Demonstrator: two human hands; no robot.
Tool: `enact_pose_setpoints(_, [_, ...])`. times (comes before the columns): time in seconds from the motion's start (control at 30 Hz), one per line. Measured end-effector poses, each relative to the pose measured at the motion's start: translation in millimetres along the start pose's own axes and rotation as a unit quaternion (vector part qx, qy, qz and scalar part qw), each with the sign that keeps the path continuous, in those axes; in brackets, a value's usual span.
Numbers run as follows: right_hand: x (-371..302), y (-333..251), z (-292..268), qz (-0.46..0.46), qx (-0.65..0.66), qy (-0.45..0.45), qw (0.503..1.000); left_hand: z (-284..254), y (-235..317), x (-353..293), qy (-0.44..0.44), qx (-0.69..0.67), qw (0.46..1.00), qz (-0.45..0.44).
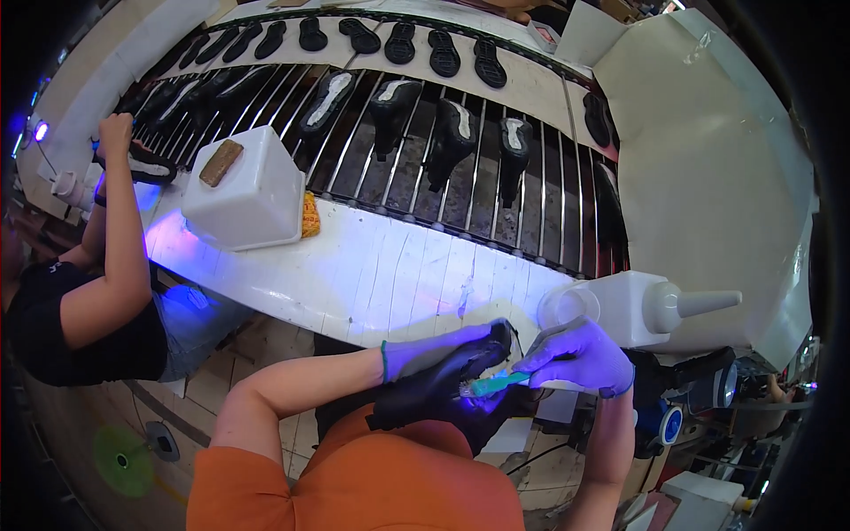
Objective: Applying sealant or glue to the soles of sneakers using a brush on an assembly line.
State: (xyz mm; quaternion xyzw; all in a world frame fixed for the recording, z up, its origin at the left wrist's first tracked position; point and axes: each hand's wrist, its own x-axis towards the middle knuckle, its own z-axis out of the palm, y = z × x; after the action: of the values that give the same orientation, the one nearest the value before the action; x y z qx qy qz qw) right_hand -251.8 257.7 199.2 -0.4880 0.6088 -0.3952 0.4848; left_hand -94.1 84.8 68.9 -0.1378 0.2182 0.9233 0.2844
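Observation:
A black shoe upper (434, 382) lies across my lap, at the near edge of the white bench (390, 274). My left hand (440, 350), in a thin pale glove with a green cuff, is closed round its raised end. Pinched in my gloved right hand (580, 356) is a green-handled brush (501, 383). The bristles point left and down and appear to touch the black upper; the exact contact is hard to see. Just beyond my right hand stand a translucent round cup (568, 306) and a white squeeze bottle (627, 305) with a long nozzle, lying on its side.
Behind the bench runs a roller rack (416, 199) bearing several black uppers (452, 142) with pale undersides. Black soles (443, 53) line the shelf above. A white box-shaped container (243, 190) with a brown block (221, 163) stands left. A co-worker's arm (124, 230) holds another shoe (150, 165).

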Motion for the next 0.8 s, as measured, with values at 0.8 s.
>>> enact_pose_setpoints(0.8, [9.1, -4.4, -16.0, -0.029, -0.015, 0.007, 0.999, 68.5, 8.9, -39.8, -0.048, 0.228, 0.967, -0.103])
